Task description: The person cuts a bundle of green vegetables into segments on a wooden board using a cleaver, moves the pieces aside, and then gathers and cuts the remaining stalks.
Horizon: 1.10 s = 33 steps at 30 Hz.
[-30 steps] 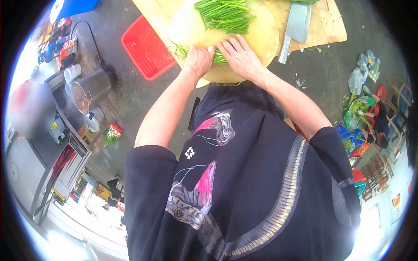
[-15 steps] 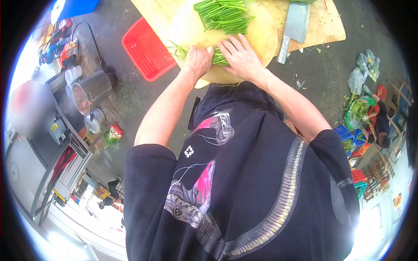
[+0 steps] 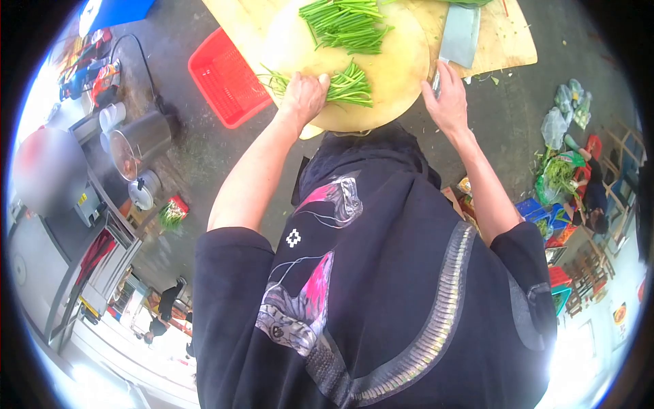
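Note:
My left hand point(image 3: 306, 95) is wrapped round a bunch of thin green stalks point(image 3: 351, 87) and presses it on the round cutting board point(image 3: 402, 51). The cut ends point right, and thinner tips stick out left of the fist. A pile of cut green stalks point(image 3: 347, 26) lies farther up the same board. My right hand point(image 3: 446, 99) is at the board's right edge, with thumb and fingers about the handle of a cleaver point(image 3: 460, 35). The broad blade lies flat on the wooden table.
A red plastic basket point(image 3: 211, 85) stands left of the board, below table height. The wooden table point(image 3: 511, 41) reaches out on both sides. Large metal pots point(image 3: 139, 143) stand on the left, and bagged vegetables point(image 3: 562, 170) lie at the right. Other people are in the background.
My right hand has left the stalk bunch and moved right to the cleaver's handle, closing on it. My left hand stays on the bunch.

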Tool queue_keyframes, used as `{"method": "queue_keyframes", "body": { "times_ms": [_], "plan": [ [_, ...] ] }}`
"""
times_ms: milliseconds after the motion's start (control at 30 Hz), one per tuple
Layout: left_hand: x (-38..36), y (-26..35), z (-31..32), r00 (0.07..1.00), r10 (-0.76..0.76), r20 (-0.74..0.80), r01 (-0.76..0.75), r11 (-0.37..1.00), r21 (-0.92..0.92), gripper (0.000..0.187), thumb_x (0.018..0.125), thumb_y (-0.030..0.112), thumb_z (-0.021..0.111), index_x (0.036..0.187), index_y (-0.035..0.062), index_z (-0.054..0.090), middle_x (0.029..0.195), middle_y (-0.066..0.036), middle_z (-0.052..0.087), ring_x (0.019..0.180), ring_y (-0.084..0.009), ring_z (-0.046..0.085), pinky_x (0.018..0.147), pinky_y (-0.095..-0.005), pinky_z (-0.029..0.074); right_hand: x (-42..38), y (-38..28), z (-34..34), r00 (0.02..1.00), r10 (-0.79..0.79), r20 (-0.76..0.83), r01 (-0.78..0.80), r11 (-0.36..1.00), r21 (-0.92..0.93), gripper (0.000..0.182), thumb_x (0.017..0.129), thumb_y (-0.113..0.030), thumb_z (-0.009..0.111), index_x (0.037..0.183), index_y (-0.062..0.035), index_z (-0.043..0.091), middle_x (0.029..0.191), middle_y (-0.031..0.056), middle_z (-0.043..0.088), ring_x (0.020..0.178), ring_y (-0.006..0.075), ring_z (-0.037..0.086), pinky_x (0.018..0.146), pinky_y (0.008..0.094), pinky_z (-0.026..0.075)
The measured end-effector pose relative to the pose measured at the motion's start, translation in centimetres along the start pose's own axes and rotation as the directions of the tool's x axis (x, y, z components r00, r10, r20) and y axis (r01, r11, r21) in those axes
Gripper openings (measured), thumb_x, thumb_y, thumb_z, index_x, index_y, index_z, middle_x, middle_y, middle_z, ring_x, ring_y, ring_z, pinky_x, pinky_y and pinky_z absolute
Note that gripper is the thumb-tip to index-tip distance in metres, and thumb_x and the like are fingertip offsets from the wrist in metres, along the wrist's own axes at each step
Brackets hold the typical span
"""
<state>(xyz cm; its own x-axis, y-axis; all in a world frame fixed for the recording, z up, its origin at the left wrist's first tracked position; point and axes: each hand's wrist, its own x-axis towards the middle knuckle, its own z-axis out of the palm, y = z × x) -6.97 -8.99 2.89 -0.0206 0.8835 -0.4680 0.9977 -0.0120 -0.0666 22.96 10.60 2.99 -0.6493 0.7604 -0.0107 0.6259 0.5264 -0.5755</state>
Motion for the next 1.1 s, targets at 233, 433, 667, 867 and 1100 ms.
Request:
{"method": "queue_keyframes", "body": {
  "times_ms": [233, 433, 667, 867, 1100],
  "plan": [
    [-0.1, -0.6, 0.9, 1.0, -0.004, -0.023, 0.005, 0.998, 0.065, 0.007, 0.105, 0.019, 0.054, 0.106, 0.0131, 0.058, 0.083, -0.007, 0.075, 0.079, -0.0267, 0.077, 0.087, -0.0452, 0.053, 0.7, 1.2, 3.5, 0.932, 0.352, -0.091, -0.342, 0.933, 0.112, 0.069, 0.098, -0.044, 0.075, 0.142, 0.0072, 0.059, 0.14, 0.03, 0.062, 0.13, 0.0437, 0.062, 0.111, 0.0507, 0.05],
    [0.3, -0.8, 1.1, 0.999, -0.025, 0.034, 0.022, 0.996, 0.087, 0.038, 0.1, 0.042, 0.073, 0.109, 0.0097, 0.054, 0.084, -0.009, 0.074, 0.083, -0.0303, 0.076, 0.089, -0.048, 0.055, 3.0, 4.1, 5.6, 0.835, 0.548, -0.047, -0.523, 0.817, 0.242, 0.075, 0.091, -0.043, 0.078, 0.14, 0.0106, 0.059, 0.136, 0.0324, 0.065, 0.129, 0.044, 0.064, 0.11, 0.0495, 0.051],
    [1.1, -0.4, 1.2, 1.0, 0.029, 0.003, -0.029, 0.985, 0.173, 0.049, 0.097, 0.052, 0.075, 0.112, 0.0107, 0.055, 0.081, -0.005, 0.071, 0.08, -0.0265, 0.074, 0.086, -0.0456, 0.055, 5.4, 3.0, 2.9, 0.746, 0.661, 0.08, -0.665, 0.746, 0.028, 0.058, 0.085, -0.036, 0.077, 0.119, 0.0105, 0.069, 0.114, 0.0314, 0.076, 0.111, 0.0481, 0.075, 0.099, 0.0515, 0.058],
    [0.4, 0.3, 0.0, 0.998, 0.054, -0.044, -0.05, 0.994, 0.096, 0.039, 0.099, 0.045, 0.071, 0.111, 0.0111, 0.057, 0.081, -0.005, 0.074, 0.078, -0.0264, 0.077, 0.084, -0.0452, 0.055, 2.6, 2.2, 1.0, 0.757, 0.648, -0.078, -0.625, 0.754, 0.203, 0.053, 0.085, -0.037, 0.071, 0.115, 0.0066, 0.074, 0.108, 0.0292, 0.078, 0.106, 0.0459, 0.075, 0.095, 0.0484, 0.057],
    [2.5, 2.6, 2.0, 0.977, 0.102, -0.185, -0.079, 0.989, 0.127, 0.031, 0.103, 0.04, 0.066, 0.109, 0.0107, 0.057, 0.078, -0.005, 0.074, 0.074, -0.0259, 0.077, 0.082, -0.0447, 0.055, -9.4, -3.3, -3.3, 0.773, 0.603, -0.198, -0.547, 0.791, 0.274, 0.052, 0.098, -0.041, 0.077, 0.121, 0.0044, 0.064, 0.102, 0.023, 0.077, 0.09, 0.0337, 0.075, 0.086, 0.0447, 0.058]
  ]
}}
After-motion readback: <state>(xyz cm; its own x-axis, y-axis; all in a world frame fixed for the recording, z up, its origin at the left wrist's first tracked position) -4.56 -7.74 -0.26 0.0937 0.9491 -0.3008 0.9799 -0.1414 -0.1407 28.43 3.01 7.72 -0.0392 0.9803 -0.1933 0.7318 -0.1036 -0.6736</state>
